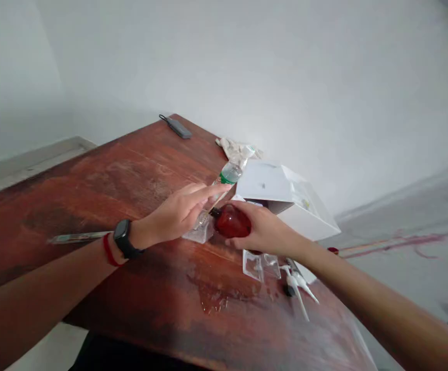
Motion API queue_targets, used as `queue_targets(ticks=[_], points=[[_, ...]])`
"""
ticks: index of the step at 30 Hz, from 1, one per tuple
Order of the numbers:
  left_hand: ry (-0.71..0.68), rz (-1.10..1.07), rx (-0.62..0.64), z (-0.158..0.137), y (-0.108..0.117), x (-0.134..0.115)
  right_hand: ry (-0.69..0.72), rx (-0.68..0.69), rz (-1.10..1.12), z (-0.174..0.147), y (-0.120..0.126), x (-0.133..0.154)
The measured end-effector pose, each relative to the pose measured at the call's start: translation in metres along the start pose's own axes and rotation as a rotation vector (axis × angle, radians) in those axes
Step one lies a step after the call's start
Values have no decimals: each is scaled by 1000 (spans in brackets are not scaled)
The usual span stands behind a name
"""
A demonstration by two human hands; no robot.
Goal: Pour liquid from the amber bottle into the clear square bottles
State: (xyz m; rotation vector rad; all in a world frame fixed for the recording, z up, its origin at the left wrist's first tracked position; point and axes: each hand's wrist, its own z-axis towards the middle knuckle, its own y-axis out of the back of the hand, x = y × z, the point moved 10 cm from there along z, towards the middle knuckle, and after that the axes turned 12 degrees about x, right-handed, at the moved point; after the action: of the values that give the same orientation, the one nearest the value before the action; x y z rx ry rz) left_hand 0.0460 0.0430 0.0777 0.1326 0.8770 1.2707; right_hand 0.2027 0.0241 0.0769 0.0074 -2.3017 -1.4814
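Observation:
My right hand [260, 226] is wrapped round a red, rounded bottle [233, 221]. The bottle lies tilted on its side, its dark neck pointing left. My left hand [183, 208] has its index finger stretched towards a clear bottle with a green label [227, 178]. The other fingers of that hand curl about a small clear container [203, 219] beside the red bottle's mouth; their grip is partly hidden. Close under both hands is a square of clear plastic [198, 235]. Liquid [212, 301] is spilled on the wooden table [103, 190] in front of them.
Behind my right hand stands an open white box [266, 180]. Clear plastic trays [260, 265] and white pump tops [299, 286] lie to the right. A cloth [231, 149] and a grey strapped object [177, 127] are near the back edge. At left lies a thin stick-like packet [77, 237].

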Motion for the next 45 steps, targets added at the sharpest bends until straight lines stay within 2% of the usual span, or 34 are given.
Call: queue_targets(ticks=[45], points=[[16,7,30,2,-5,0,9,-16,-39,0,0,-4]])
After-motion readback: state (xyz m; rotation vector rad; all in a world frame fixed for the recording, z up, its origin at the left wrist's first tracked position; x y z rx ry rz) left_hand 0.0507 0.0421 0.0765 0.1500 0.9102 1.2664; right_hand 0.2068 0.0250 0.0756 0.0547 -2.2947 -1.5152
